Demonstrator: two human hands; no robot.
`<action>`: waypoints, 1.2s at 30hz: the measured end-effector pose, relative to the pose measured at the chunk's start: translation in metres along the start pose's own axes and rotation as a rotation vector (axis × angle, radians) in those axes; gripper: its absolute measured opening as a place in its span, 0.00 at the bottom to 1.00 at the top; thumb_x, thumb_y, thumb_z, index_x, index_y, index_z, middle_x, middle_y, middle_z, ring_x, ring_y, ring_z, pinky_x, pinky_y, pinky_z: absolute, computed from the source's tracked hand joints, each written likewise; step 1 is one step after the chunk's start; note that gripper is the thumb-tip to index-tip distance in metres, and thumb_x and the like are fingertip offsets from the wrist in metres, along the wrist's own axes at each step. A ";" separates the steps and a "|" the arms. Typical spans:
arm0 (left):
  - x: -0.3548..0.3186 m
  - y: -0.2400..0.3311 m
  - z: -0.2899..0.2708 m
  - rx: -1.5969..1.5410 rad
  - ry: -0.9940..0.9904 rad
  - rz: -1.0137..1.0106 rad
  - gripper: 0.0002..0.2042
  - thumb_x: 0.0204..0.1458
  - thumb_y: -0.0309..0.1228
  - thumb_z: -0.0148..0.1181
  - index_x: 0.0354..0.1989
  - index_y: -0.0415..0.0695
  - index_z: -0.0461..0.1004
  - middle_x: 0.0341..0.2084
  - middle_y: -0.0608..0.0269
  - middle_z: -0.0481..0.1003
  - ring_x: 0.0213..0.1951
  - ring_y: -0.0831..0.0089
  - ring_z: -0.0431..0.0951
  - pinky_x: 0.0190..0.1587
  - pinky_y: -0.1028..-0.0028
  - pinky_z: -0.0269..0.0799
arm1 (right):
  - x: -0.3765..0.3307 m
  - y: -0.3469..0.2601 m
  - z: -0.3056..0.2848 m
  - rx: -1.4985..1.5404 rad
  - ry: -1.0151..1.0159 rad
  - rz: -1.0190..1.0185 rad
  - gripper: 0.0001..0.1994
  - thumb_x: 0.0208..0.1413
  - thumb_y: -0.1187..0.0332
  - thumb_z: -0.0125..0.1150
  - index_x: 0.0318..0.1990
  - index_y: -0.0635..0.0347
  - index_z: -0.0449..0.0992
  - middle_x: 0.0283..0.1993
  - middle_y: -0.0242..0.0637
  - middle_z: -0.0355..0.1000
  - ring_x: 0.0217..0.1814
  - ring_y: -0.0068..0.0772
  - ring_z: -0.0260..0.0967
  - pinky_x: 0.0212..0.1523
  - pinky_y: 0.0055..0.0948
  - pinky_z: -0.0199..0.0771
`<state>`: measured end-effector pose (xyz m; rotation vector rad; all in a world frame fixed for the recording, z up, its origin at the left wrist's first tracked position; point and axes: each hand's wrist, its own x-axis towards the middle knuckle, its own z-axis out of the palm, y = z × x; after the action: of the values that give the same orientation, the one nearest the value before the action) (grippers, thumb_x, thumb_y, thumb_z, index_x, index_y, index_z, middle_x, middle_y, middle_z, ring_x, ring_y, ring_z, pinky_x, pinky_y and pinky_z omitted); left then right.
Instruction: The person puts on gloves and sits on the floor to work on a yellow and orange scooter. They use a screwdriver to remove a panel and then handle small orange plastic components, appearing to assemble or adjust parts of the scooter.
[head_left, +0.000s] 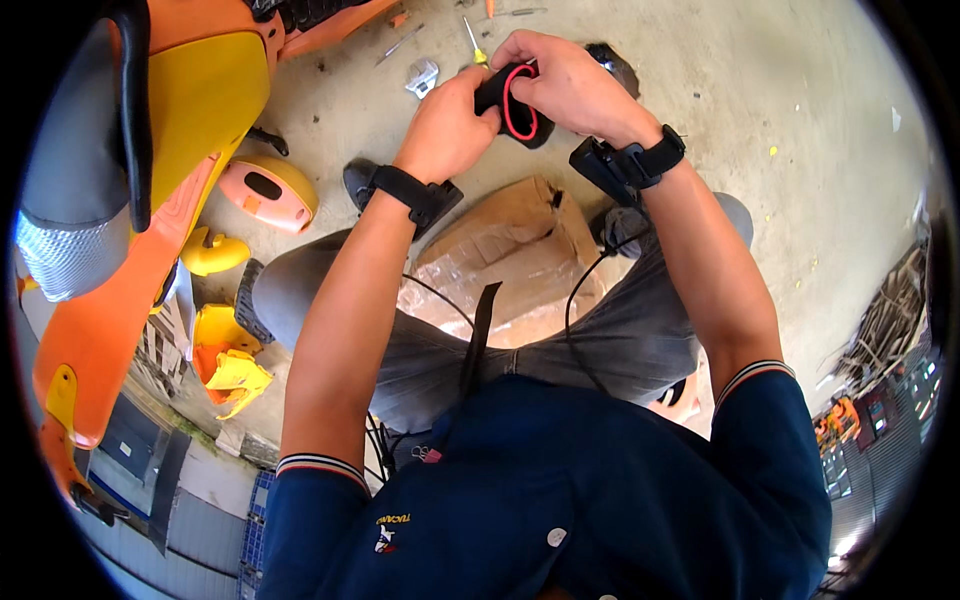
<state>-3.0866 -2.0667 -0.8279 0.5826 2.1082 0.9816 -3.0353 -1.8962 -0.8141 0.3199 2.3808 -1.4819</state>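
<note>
Both hands hold a black, loop-shaped piece with a red rim (pixel 508 112) above the concrete floor, in front of my knees; its exact kind I cannot make out. On its left side, my left hand (pixel 452 125) pinches it with bent fingers. My right hand (pixel 580 88) grips it from the right, with the thumb at the red rim. Just beyond my left hand lie an adjustable wrench (pixel 422 77) and a screwdriver with a yellow handle (pixel 477 48). A dark round part (pixel 615 70), partly hidden, lies behind my right hand.
Flattened brown cardboard (pixel 510 250) lies between my feet. A large orange and yellow machine body (pixel 190 110) fills the left side. Near it are an orange-yellow shell (pixel 268 195), a yellow curved part (pixel 213 254) and broken yellow pieces (pixel 230 365). Sticks (pixel 885 310) are piled at the right.
</note>
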 end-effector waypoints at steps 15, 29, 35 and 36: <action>0.017 -0.062 0.008 -0.177 0.171 0.031 0.09 0.56 0.29 0.57 0.40 0.36 0.73 0.30 0.67 0.76 0.31 0.83 0.71 0.35 0.79 0.68 | 0.031 0.020 0.012 -0.297 0.042 -0.150 0.17 0.47 0.70 0.57 0.47 0.64 0.74 0.34 0.53 0.75 0.36 0.47 0.74 0.39 0.36 0.73; -0.069 -0.031 -0.056 -0.808 0.252 -0.005 0.17 0.64 0.40 0.45 0.51 0.41 0.70 0.43 0.63 0.75 0.42 0.74 0.76 0.46 0.70 0.71 | -0.010 -0.009 -0.012 -0.086 0.214 -0.159 0.13 0.48 0.78 0.47 0.37 0.64 0.79 0.26 0.38 0.74 0.28 0.26 0.69 0.33 0.26 0.70; -0.090 -0.024 -0.067 -0.715 0.195 0.055 0.14 0.61 0.32 0.48 0.51 0.40 0.70 0.41 0.64 0.77 0.41 0.75 0.76 0.46 0.72 0.70 | -0.025 -0.025 0.002 0.182 0.098 -0.142 0.10 0.52 0.74 0.50 0.36 0.63 0.78 0.28 0.28 0.72 0.28 0.18 0.65 0.31 0.21 0.67; -0.091 -0.023 -0.069 -0.661 0.204 0.069 0.14 0.61 0.32 0.48 0.51 0.40 0.71 0.41 0.64 0.77 0.41 0.76 0.76 0.47 0.72 0.70 | -0.026 -0.029 0.005 0.220 0.068 -0.130 0.09 0.52 0.73 0.50 0.35 0.62 0.78 0.27 0.27 0.70 0.28 0.17 0.63 0.30 0.20 0.64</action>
<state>-3.0840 -2.1713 -0.7775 0.2216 1.7747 1.7318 -3.0203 -1.9139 -0.7821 0.2745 2.3326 -1.8259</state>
